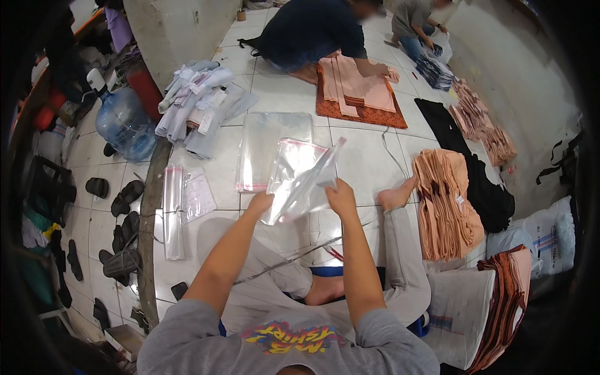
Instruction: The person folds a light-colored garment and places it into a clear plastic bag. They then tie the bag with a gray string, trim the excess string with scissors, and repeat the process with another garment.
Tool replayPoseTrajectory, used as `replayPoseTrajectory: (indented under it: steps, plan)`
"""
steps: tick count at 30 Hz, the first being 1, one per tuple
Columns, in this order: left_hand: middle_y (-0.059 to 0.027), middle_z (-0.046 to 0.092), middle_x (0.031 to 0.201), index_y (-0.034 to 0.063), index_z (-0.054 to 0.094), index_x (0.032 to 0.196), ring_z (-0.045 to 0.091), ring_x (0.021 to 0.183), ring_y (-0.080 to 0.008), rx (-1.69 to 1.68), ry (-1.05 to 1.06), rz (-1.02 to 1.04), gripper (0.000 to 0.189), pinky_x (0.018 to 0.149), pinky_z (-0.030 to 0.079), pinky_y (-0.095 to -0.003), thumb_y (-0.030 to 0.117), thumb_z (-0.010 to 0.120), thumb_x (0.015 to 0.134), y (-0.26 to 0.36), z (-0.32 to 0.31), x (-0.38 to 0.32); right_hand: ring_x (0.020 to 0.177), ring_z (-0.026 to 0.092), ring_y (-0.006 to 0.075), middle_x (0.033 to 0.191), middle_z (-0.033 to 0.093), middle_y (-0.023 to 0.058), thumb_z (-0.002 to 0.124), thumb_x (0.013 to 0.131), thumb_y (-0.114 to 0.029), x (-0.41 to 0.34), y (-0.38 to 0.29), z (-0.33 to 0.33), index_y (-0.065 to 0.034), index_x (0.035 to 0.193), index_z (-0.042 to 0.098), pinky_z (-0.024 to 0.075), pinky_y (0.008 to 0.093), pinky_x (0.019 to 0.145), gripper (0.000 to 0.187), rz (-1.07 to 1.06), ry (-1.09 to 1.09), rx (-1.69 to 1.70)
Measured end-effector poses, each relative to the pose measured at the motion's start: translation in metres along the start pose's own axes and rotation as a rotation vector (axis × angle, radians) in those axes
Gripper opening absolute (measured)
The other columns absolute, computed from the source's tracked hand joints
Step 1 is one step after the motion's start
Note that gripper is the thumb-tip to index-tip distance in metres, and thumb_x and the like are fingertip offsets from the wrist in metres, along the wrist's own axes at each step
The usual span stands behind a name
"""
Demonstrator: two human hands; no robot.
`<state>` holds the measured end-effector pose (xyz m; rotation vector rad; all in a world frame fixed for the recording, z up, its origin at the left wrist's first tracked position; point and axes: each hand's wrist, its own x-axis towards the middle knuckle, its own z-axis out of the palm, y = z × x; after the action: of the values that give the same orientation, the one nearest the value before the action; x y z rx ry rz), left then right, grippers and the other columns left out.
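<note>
A clear plastic bag (300,180) with a pinkish strip along its edge is stretched between my two hands above the tiled floor. My left hand (260,204) grips its lower left edge. My right hand (341,197) grips its right side. Behind and partly under the held bag, a flat stack of clear plastic bags (276,129) lies on the tiles. To the left are a tied roll of clear plastic bags (173,215) and a plastic-covered paper sheet (198,194). Right of my bent leg lies a pile of folded peach garments (445,206).
A bundle of pale rolled cloth (197,103) and a large blue water bottle (124,124) stand at left. Ahead, a co-worker (309,33) crouches over a peach garment (347,84) on patterned orange-brown cloth (375,117). Black cloth (483,183) lies at right. Another co-worker (415,28) is at the back.
</note>
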<state>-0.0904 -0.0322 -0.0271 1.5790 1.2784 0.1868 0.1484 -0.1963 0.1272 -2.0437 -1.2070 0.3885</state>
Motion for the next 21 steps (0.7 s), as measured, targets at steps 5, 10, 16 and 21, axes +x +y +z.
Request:
replayPoseTrajectory:
  steps: [5,10,16,21]
  plan:
    - [-0.0264,0.068,0.127,-0.0067,0.063,0.130,0.067,0.116,-0.0363,0.071,-0.045,-0.095,0.051,0.095,0.051,-0.0427,0.028,0.063,0.093,0.008,-0.004,-0.009,0.086,0.069,0.0229,0.102,0.074,0.0116,0.067,0.095,-0.023,-0.069,0.112,0.035,0.0008,0.120,0.069,0.0554,0.0384,0.072,0.034,0.634,-0.047,0.467]
    - [-0.0273,0.068,0.127,-0.0060,0.064,0.129,0.065,0.118,-0.0397,0.011,-0.052,-0.029,0.051,0.097,0.051,-0.0447,0.031,0.062,0.094,0.009,0.000,-0.012,0.097,0.069,0.0272,0.109,0.072,0.0140,0.062,0.099,-0.027,-0.089,0.158,0.066,0.0037,0.124,0.062,0.0581,0.0459,0.071,0.040,0.690,-0.089,0.466]
    - [-0.0304,0.066,0.127,-0.0060,0.064,0.129,0.061,0.123,-0.0443,0.165,-0.056,0.036,0.048,0.105,0.046,-0.0478,0.031,0.056,0.098,0.007,0.002,-0.015,0.098,0.070,0.0451,0.102,0.071,0.0315,0.058,0.096,-0.022,-0.078,0.134,0.063,0.0058,0.120,0.059,0.0566,0.0533,0.083,0.037,0.485,-0.093,-0.131]
    - [-0.0333,0.065,0.125,-0.0072,0.060,0.129,0.059,0.122,-0.0481,0.327,-0.003,0.108,0.047,0.105,0.046,-0.0520,0.028,0.053,0.099,0.020,0.005,-0.023,0.078,0.071,0.0457,0.084,0.071,0.0289,0.056,0.093,-0.020,-0.082,0.078,0.065,0.0045,0.103,0.062,0.0571,0.0552,0.071,0.027,0.223,0.034,-0.337]
